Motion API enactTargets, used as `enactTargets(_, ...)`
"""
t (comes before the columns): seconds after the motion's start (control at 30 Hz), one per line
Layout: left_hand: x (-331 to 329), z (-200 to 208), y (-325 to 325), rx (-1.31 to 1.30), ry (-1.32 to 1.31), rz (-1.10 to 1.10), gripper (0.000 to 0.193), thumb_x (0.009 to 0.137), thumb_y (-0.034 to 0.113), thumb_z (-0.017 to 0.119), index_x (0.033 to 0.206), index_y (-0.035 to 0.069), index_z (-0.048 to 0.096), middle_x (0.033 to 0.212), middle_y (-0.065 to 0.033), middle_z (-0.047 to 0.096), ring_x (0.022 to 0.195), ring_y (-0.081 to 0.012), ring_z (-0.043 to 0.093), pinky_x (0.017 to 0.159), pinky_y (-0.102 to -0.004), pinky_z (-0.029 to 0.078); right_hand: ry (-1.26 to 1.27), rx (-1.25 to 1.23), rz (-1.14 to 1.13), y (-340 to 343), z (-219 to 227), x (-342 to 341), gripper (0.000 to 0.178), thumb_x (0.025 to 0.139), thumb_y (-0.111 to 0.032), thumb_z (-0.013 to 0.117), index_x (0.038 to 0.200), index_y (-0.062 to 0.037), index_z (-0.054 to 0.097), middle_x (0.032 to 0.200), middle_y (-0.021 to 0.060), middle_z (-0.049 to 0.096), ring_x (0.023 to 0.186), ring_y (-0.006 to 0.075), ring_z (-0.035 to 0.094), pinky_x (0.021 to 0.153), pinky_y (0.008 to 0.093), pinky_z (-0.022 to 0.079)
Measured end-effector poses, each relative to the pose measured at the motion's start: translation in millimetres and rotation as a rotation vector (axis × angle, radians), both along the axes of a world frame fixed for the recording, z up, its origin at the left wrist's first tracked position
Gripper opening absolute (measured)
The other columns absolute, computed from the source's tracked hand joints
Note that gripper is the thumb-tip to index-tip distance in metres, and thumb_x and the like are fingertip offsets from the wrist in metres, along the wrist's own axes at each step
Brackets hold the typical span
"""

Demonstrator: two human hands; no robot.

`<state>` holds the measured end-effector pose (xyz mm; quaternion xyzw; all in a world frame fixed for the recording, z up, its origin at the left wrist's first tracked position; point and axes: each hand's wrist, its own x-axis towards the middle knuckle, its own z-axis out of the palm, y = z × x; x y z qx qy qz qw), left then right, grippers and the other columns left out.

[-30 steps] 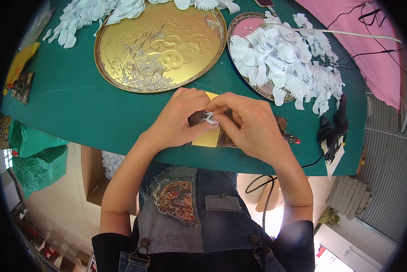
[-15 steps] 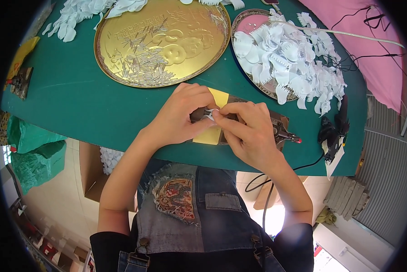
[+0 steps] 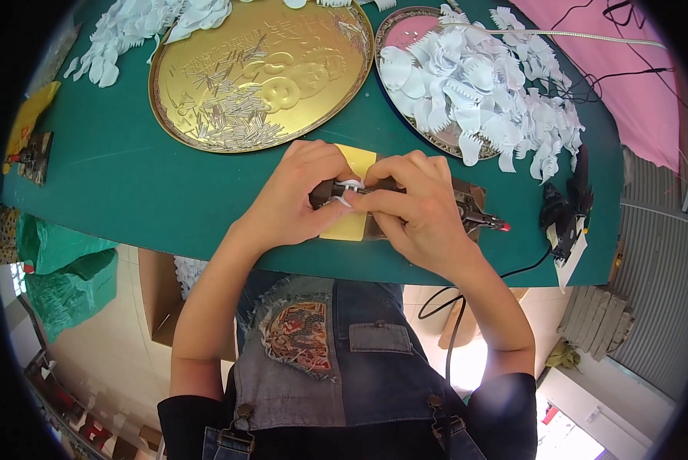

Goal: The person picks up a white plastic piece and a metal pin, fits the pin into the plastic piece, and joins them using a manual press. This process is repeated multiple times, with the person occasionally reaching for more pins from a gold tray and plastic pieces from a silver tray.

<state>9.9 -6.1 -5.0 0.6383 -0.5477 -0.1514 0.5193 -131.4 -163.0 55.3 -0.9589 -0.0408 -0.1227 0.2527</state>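
Observation:
Over a dark metal fixture (image 3: 469, 198), my left hand (image 3: 294, 195) and my right hand (image 3: 420, 203) meet with fingertips pinched on a small white plastic piece (image 3: 349, 185). Thumbs and forefingers press on it from both sides. The fingers cover much of the piece, and I cannot tell how it seats on the fixture. A yellow sheet (image 3: 342, 228) lies across the fixture under my hands. At the fixture's right end is a toggle clamp (image 3: 483, 221) with a red tip.
Beyond my hands, a gold oval tray (image 3: 313, 107) holds many thin metal pins (image 3: 233, 115). Right of it, a pink-bottomed tray (image 3: 414, 32) is heaped with toothed white plastic pieces (image 3: 474, 84). A black corded tool (image 3: 565, 222) rests at the right, and another clamp (image 3: 31, 157) at far left.
My fingers have shifted slightly left along the fixture, and the white piece shows a little more between them. The whole view has moved a bit as well.

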Motion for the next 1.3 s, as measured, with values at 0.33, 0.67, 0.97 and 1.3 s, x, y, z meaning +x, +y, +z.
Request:
enactTargets(0.33,5,-2,2,0.074,0.013,-0.066,0.033,0.068,0.014,0.079,0.095,0.007,0.061,0.091,-0.0047,0.058,0.086,-0.0248,0.055,0.084,-0.0348,0.038,-0.062,-0.061,-0.015,9,0,-8,0.022,0.074,-0.008,0.075,0.093,-0.0188,0.071,0.099,-0.0040,0.059,0.094,0.0169,0.056,0.083,0.0371,0.034)
enactTargets(0.67,6,-1,2,0.051,0.002,-0.069,0.041,0.060,0.013,0.078,0.098,0.007,0.062,0.093,-0.0054,0.059,0.091,-0.0262,0.056,0.085,-0.0354,0.039,-0.125,-0.326,0.011,26,-6,-15,0.022,0.075,-0.015,0.072,0.096,-0.0110,0.067,0.098,-0.0027,0.062,0.087,0.0130,0.057,0.077,0.0316,0.038)
enactTargets(0.97,5,0,3,0.071,0.005,-0.059,0.041,0.063,0.014,0.080,0.099,0.006,0.062,0.093,-0.0062,0.059,0.091,-0.0260,0.056,0.085,-0.0357,0.039,-0.059,-0.021,0.046,16,0,-6,0.020,0.075,-0.007,0.077,0.092,-0.0104,0.067,0.094,0.0005,0.063,0.083,0.0193,0.060,0.074,0.0346,0.042)
enactTargets(1.3,2,-2,1,0.055,-0.008,-0.027,0.032,0.070,0.012,0.080,0.096,0.007,0.062,0.092,-0.0056,0.060,0.089,-0.0251,0.057,0.083,-0.0352,0.040,-0.087,0.079,0.003,9,6,-6,0.016,0.076,-0.007,0.078,0.090,-0.0072,0.072,0.084,0.0041,0.065,0.078,0.0221,0.065,0.066,0.0342,0.048)
